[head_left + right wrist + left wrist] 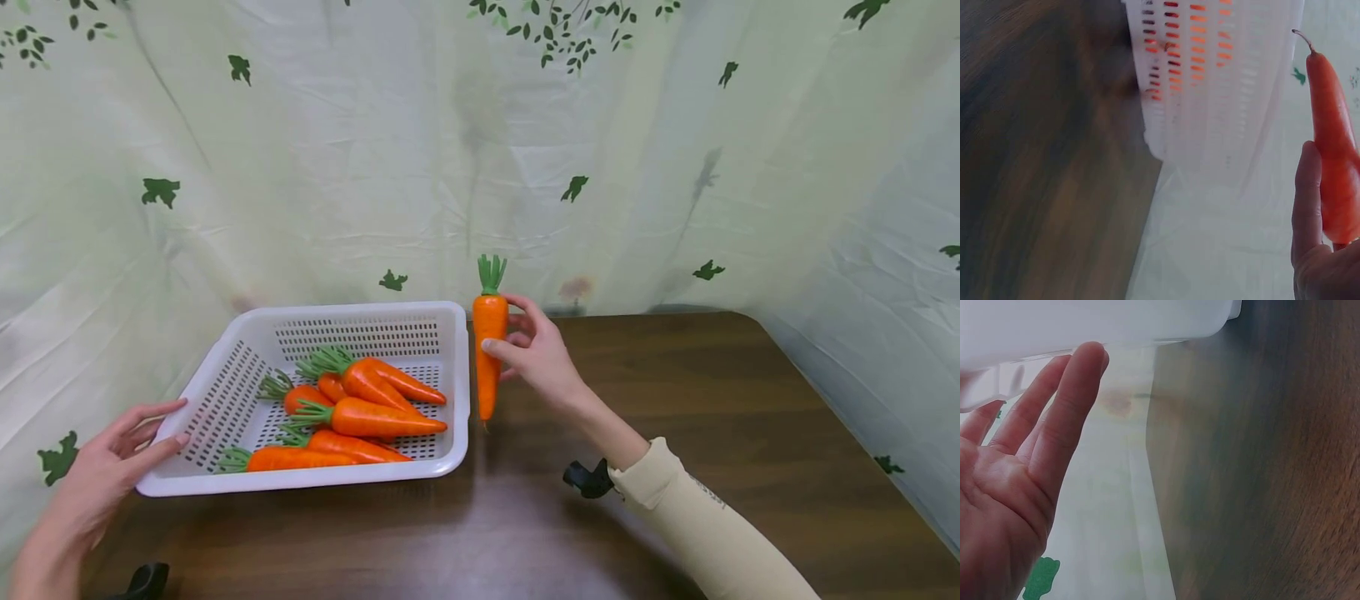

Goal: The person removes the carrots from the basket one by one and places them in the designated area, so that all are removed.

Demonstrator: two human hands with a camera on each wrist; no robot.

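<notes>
My right hand [536, 354] holds a carrot [491, 321] between thumb and fingers, close to the right side of a white basket [453, 350]. The carrot is upright, with its green stub leaves up and thin root tip down. In the right wrist view, the thumb lies along the orange carrot [1335, 137]. At the basket's left rim is my left hand [116, 458], its thumb over the edge and fingers at the outer side. In the left wrist view, long fingers [1069, 406] reach up to the basket wall. Inside the basket lie several carrots [367, 417], their tops mostly leftward.
A brown wooden table [675, 392] carries the basket and extends to the right. Pale curtains [337, 167] with leaf prints hang behind and at both sides. A black wrist piece [588, 479] sits below the right wrist, another black piece [146, 581] near the left.
</notes>
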